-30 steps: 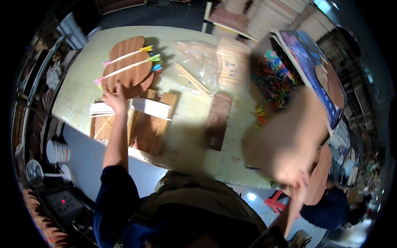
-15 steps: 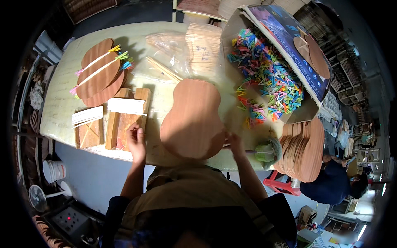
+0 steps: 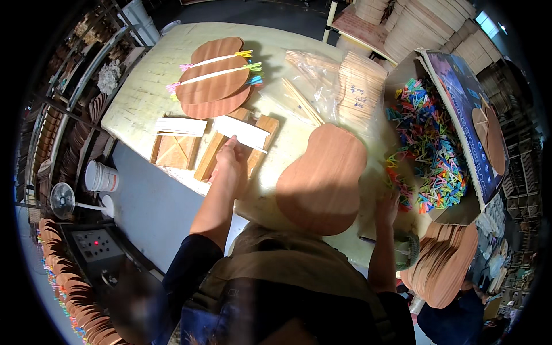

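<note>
My left hand [image 3: 227,160] reaches over the wooden frame [image 3: 208,161], its fingertips drawn together at the near edge of the white strips [image 3: 241,131] lying across it; the thumb's grip is partly hidden. At my right, the right hand [image 3: 388,209] stretches its fingers toward colourful clothespins [image 3: 440,172] at the near side of the open carton [image 3: 460,215], and no object shows in it. Between the hands a guitar-shaped wooden board [image 3: 323,181] lies flat on the table.
Wooden boards [image 3: 213,86] with pale strips clipped across them lie at the far left. Bagged wooden sticks [image 3: 359,86] and loose sticks [image 3: 302,102] are at the back. A second jig [image 3: 175,150] sits left; stacked guitar-shaped boards [image 3: 443,264] stand near right. A person [image 3: 451,319] is beyond.
My view has swung left, so the table appears shifted right. The left hand has moved up to the white strips; the right hand has gone from beside the board toward the clothespins.
</note>
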The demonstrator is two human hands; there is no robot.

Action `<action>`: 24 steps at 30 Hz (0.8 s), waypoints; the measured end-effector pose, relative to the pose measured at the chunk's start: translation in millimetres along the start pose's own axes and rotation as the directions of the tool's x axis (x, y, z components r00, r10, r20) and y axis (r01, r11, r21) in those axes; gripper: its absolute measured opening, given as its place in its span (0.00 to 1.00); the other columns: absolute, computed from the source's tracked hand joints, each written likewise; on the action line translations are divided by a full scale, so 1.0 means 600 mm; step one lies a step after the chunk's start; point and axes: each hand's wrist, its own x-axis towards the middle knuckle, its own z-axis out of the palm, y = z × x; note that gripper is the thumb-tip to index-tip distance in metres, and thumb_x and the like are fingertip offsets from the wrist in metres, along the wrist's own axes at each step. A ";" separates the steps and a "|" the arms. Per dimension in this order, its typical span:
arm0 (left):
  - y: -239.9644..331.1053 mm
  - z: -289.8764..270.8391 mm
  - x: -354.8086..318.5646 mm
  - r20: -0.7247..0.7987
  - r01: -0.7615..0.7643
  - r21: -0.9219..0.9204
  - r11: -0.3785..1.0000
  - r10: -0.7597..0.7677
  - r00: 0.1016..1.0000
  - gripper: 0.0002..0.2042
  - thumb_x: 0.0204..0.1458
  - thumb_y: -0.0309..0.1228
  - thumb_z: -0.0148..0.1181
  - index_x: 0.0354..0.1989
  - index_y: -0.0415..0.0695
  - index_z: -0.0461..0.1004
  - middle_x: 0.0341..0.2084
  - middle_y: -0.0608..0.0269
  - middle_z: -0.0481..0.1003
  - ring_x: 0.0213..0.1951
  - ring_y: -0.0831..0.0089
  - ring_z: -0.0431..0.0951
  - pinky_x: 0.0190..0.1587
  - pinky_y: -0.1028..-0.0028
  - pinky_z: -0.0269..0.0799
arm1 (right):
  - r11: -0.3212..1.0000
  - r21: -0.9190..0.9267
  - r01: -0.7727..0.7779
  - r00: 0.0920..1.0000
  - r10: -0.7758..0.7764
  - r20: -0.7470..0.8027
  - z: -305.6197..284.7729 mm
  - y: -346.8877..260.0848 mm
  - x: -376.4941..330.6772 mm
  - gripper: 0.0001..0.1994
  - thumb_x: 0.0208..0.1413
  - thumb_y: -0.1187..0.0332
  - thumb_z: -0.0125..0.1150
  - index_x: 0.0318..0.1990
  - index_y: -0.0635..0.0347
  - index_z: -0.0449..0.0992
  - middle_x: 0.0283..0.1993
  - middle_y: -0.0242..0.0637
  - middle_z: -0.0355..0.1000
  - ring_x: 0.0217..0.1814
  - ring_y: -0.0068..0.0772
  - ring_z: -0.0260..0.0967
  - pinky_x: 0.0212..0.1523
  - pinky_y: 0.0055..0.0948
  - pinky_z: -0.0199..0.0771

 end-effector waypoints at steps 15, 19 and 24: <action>-0.133 0.131 -0.194 0.938 -0.995 0.033 -0.098 0.347 -0.003 0.06 0.39 0.23 0.64 0.27 0.44 0.77 0.25 0.62 0.69 0.33 0.63 0.68 0.37 0.67 0.65 | 0.876 0.272 -0.398 0.849 0.240 0.471 0.012 -0.065 0.051 0.22 0.46 0.53 0.62 0.41 0.62 0.72 0.36 0.48 0.73 0.35 0.49 0.72 0.39 0.41 0.70; -0.193 0.160 -0.201 0.983 -0.996 -0.075 -0.049 0.164 -0.082 0.02 0.40 0.22 0.60 0.22 0.43 0.73 0.29 0.61 0.69 0.34 0.61 0.68 0.38 0.66 0.65 | 0.102 0.708 -0.699 0.689 0.362 0.628 -0.015 -0.095 0.050 0.13 0.53 0.63 0.58 0.37 0.66 0.73 0.35 0.43 0.74 0.35 0.40 0.73 0.39 0.35 0.72; -0.240 0.165 -0.190 0.986 -0.996 -0.090 -0.006 0.139 -0.090 0.05 0.38 0.19 0.60 0.22 0.41 0.70 0.35 0.57 0.71 0.43 0.56 0.70 0.46 0.63 0.67 | -0.597 0.634 -0.491 0.641 0.245 0.727 0.033 -0.077 0.002 0.03 0.54 0.74 0.54 0.34 0.65 0.72 0.35 0.40 0.73 0.35 0.37 0.73 0.39 0.31 0.75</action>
